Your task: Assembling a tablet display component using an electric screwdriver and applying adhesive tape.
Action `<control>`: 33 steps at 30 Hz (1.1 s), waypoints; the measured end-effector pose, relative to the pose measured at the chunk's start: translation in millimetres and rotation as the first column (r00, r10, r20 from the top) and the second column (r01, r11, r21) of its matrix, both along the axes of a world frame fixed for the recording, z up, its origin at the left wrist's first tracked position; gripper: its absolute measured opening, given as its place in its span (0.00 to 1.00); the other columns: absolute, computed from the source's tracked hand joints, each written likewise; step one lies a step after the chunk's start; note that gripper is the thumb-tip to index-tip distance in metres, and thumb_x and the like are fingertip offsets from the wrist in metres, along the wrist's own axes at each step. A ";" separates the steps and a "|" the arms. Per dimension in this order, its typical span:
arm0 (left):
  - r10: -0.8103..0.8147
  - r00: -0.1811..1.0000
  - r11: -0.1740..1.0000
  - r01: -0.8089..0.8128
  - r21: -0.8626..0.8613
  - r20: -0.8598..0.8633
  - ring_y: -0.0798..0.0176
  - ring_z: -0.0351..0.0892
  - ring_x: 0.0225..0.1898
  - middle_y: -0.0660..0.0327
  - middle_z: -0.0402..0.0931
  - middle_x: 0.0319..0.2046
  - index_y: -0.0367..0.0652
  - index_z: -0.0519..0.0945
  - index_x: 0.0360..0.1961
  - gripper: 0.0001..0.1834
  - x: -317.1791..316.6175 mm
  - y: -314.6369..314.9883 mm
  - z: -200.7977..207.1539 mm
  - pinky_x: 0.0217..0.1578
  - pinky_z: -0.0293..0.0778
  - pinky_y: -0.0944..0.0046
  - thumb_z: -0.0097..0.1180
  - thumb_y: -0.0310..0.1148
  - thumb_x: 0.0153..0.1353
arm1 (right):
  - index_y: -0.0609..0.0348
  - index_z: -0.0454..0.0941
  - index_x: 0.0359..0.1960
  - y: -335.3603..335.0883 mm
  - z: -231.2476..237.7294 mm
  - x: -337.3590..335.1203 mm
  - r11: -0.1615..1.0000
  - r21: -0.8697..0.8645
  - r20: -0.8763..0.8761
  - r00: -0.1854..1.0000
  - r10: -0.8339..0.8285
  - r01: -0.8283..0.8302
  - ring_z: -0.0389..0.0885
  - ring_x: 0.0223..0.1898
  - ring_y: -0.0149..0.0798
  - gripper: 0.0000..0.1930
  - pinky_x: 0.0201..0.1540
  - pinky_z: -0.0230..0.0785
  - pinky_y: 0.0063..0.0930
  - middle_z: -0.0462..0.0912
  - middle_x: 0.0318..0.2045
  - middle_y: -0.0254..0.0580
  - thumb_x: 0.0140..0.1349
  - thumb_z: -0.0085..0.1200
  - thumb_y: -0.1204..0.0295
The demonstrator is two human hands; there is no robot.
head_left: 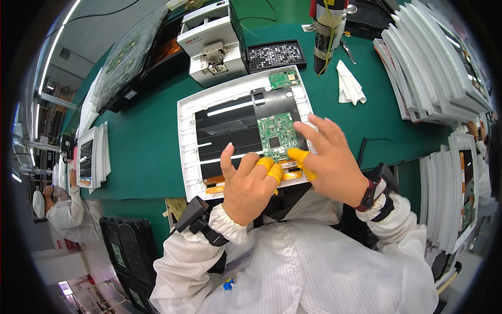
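Observation:
A white display housing lies in front of me with a dark panel inside it. On the panel's right part sits a green circuit board; orange flat cables run along the near edge. My left hand bends over that edge, its yellow-covered fingertips closed together just below the board; whatever they grip is hidden. My right hand is beside the board's lower right corner, yellow covers on two digits. One covered fingertip reaches the corner, while the other fingers are spread.
Behind the housing stand a white dispensing machine and a black tray of screws. A power screwdriver hangs above a white cloth. Foam-sheet stacks rise at right; a clear tray of boards leans at left.

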State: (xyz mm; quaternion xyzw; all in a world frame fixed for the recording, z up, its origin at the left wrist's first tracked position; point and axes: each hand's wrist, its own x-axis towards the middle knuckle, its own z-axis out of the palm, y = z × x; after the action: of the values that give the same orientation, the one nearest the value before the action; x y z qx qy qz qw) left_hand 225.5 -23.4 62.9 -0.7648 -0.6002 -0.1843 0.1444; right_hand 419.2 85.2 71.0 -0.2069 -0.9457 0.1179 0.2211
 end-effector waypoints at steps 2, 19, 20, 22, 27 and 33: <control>0.027 0.999 1.000 -0.026 -0.017 0.034 0.63 0.78 0.45 0.68 0.82 0.31 0.47 0.88 0.31 0.06 1.6 -1.8 1.1 0.70 0.42 0.33 0.65 0.31 0.50 | 0.61 0.86 0.34 -2.5 -4.7 9.1 0.992 -0.091 -0.085 0.992 -0.096 0.089 0.62 0.70 0.57 0.09 0.70 0.54 0.54 0.71 0.64 0.51 0.48 0.65 0.78; 0.027 0.999 0.986 -0.022 -0.164 0.029 0.58 0.75 0.54 0.63 0.83 0.46 0.47 0.90 0.39 0.13 -5.5 -9.4 6.2 0.70 0.42 0.36 0.63 0.26 0.50 | 0.63 0.85 0.34 -12.7 -22.9 3.5 0.983 -0.176 -0.146 0.986 -0.085 0.058 0.61 0.70 0.59 0.09 0.70 0.55 0.54 0.68 0.67 0.51 0.50 0.66 0.75; 0.058 0.996 0.987 -0.047 -0.154 0.069 0.57 0.75 0.55 0.63 0.82 0.46 0.48 0.90 0.40 0.15 -5.7 -10.5 7.4 0.70 0.44 0.37 0.63 0.25 0.50 | 0.63 0.85 0.36 -10.9 -23.5 5.2 0.977 -0.193 -0.205 0.970 -0.133 0.093 0.62 0.69 0.59 0.10 0.69 0.57 0.53 0.69 0.66 0.51 0.51 0.66 0.76; 0.105 0.987 0.986 -0.087 -0.139 0.124 0.57 0.75 0.54 0.65 0.82 0.46 0.50 0.89 0.44 0.17 -8.6 -14.6 10.3 0.68 0.49 0.40 0.65 0.25 0.51 | 0.64 0.85 0.39 -6.4 -22.0 11.0 0.971 -0.206 -0.296 0.938 -0.182 0.123 0.67 0.66 0.59 0.11 0.65 0.63 0.48 0.73 0.63 0.51 0.53 0.65 0.79; 0.126 0.971 0.987 -0.101 -0.128 0.203 0.57 0.77 0.52 0.67 0.83 0.44 0.49 0.89 0.40 0.12 -19.5 -22.0 9.9 0.67 0.52 0.41 0.68 0.28 0.53 | 0.62 0.86 0.40 -6.7 -33.6 19.2 0.956 -0.262 -0.345 0.913 -0.218 0.129 0.70 0.62 0.57 0.12 0.62 0.64 0.45 0.76 0.58 0.48 0.53 0.65 0.80; 0.183 0.930 0.981 -0.150 -0.124 0.319 0.55 0.78 0.51 0.65 0.84 0.41 0.47 0.88 0.37 0.11 -17.4 -31.9 4.6 0.67 0.55 0.42 0.72 0.30 0.50 | 0.58 0.86 0.42 -4.9 -42.8 19.5 0.945 -0.286 -0.370 0.891 -0.261 0.159 0.73 0.58 0.55 0.12 0.60 0.66 0.44 0.78 0.54 0.45 0.54 0.65 0.77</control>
State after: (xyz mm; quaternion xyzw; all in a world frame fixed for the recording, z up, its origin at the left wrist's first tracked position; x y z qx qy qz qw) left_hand 208.0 -55.3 67.5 -0.6757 -0.6868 -0.2671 0.0200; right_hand 438.7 80.3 28.2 -0.3058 -0.8293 0.2503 0.3952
